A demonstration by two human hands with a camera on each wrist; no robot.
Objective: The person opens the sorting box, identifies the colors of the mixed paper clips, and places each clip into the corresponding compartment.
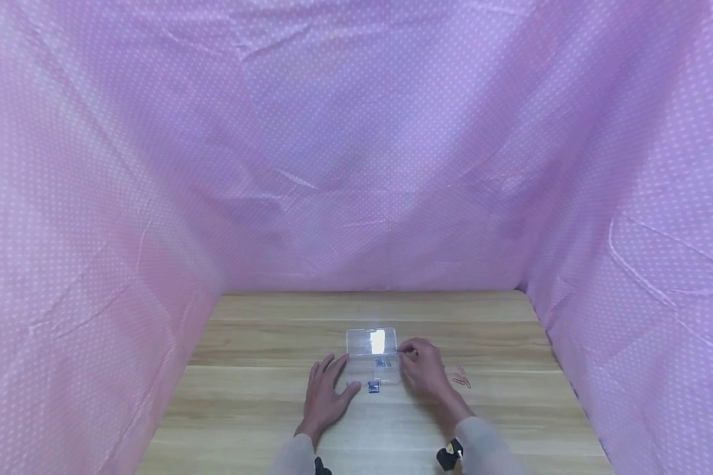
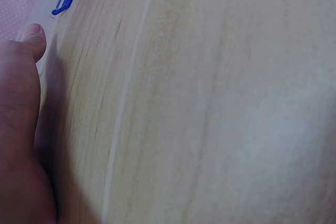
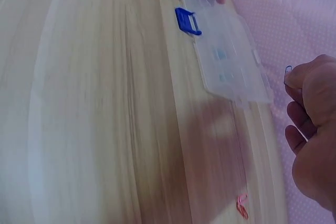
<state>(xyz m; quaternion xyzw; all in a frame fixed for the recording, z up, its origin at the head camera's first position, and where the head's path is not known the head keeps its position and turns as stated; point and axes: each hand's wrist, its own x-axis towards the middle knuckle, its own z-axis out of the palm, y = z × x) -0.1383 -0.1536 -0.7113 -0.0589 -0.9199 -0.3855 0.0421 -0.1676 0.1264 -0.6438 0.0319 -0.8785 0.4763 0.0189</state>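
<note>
A clear plastic box (image 1: 359,374) stands on the table, its lid (image 1: 358,342) raised toward the back and a blue latch (image 1: 373,387) at its front. Blue paper clips (image 1: 383,362) lie in its right-hand part. My left hand (image 1: 325,396) is at the box's left side with fingers extended; in the left wrist view the thumb (image 2: 34,40) lies along its edge. At the right side, my right hand (image 1: 426,371) pinches a blue paper clip (image 3: 287,75) between thumb and forefinger, held up beside the box in the right wrist view.
Several pinkish-red paper clips (image 1: 462,377) lie on the wood-grain table (image 1: 261,336) to the right of my right hand. Pink dotted cloth (image 1: 368,165) hangs behind the table and along both sides.
</note>
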